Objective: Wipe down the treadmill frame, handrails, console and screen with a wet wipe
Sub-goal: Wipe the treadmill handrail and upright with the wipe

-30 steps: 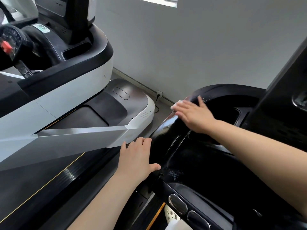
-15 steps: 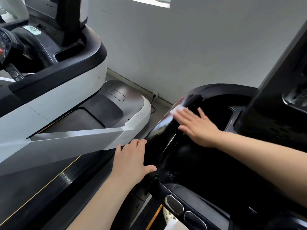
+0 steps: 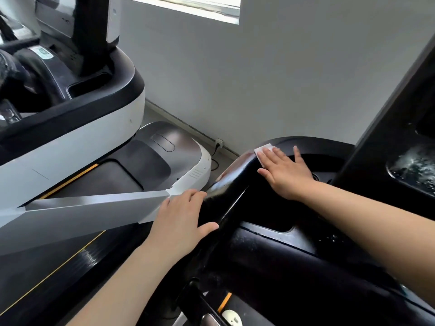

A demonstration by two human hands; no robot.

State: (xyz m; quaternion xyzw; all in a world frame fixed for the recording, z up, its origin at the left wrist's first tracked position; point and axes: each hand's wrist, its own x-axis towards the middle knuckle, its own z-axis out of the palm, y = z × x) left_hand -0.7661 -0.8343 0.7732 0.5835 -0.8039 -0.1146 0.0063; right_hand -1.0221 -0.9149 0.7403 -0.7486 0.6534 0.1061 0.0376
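A white wet wipe [image 3: 264, 150] lies flat on the glossy black console rim [image 3: 237, 175] of the treadmill, pinned under the fingertips of the right hand [image 3: 286, 172]; only its far corner shows past them. Those fingers are spread and laid flat, pressing down rather than pinching. Nearer the wrist side, the left hand [image 3: 181, 220] rests on the same black rim, fingers together over its outer edge and thumb hooked on the inner face (a bracing hold). Beyond the left fingers stands a white neighbouring treadmill [image 3: 77, 147] against a grey wall [image 3: 282, 78].
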